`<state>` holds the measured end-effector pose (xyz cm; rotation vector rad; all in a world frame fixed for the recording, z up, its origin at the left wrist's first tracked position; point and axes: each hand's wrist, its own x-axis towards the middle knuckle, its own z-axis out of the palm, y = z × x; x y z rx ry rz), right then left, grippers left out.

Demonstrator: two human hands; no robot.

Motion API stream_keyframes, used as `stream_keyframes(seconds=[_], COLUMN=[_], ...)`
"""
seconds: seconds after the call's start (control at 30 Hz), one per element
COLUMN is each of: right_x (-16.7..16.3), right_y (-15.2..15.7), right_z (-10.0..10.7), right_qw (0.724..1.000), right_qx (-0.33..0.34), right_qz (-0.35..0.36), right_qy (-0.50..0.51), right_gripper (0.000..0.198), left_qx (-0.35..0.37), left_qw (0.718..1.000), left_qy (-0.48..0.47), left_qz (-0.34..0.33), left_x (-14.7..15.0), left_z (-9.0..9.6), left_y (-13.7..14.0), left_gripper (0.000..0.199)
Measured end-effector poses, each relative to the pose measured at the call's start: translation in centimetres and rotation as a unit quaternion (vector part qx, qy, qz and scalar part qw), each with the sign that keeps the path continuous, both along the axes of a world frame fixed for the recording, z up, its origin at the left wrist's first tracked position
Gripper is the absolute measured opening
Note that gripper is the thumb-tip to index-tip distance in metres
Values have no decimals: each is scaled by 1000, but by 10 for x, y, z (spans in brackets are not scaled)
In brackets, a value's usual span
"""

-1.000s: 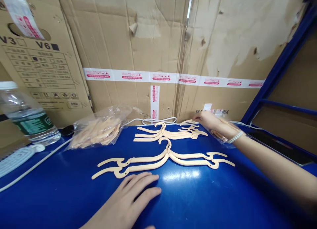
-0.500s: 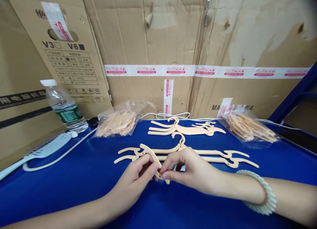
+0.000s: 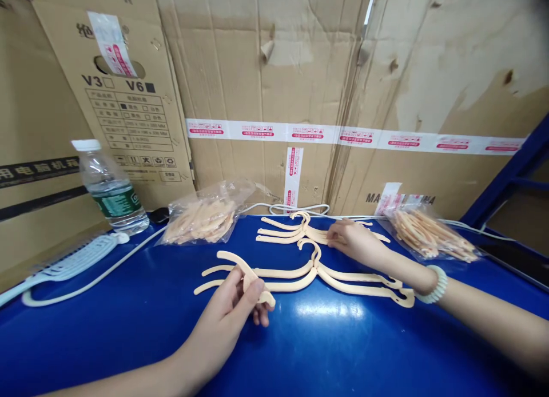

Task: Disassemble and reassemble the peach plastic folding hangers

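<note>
Between the thumb and fingers of my left hand is a beige curved hanger piece, its long end up to the left and its hooked end down to the right. My right hand reaches over the back group of parts, fingertips pinched at a beige hanger arm; the fingers partly hide it. Behind the left hand lie two beige hangers close together, their hooks joined at the middle. Farther back, several hanger arms lie side by side near a hook.
Clear bags of beige parts lie at the left and right. A water bottle stands at the left by a pale blue hairbrush. A white cable crosses the blue table; cardboard boxes line the back.
My right hand has left the hanger piece and moved back and right to the rear parts. My left hand keeps the piece, slightly farther left. The view has shifted a little.
</note>
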<state>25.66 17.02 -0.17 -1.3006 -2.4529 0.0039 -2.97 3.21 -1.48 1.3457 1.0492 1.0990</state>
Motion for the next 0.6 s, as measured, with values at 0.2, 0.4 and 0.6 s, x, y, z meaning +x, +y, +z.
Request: stream_keyframes(seconds=[0.2,0.4,0.6], right_x=[0,16,32], right_y=[-1,-41,-89], right_z=[14,36,24], right_qw=[999,984,983], right_qx=[-22,-31,41], right_qz=[13,36,33], right_qy=[45,171,175], right_gripper=[6,16,12], left_qx=[-5,10,0], left_qw=[999,996,999], left_qy=[-29,-18,-21], left_qz=[34,88,48], left_x=[-1,-6,-8], left_z=[1,1,-2], left_y=[5,7,8], left_gripper=[47,39,28])
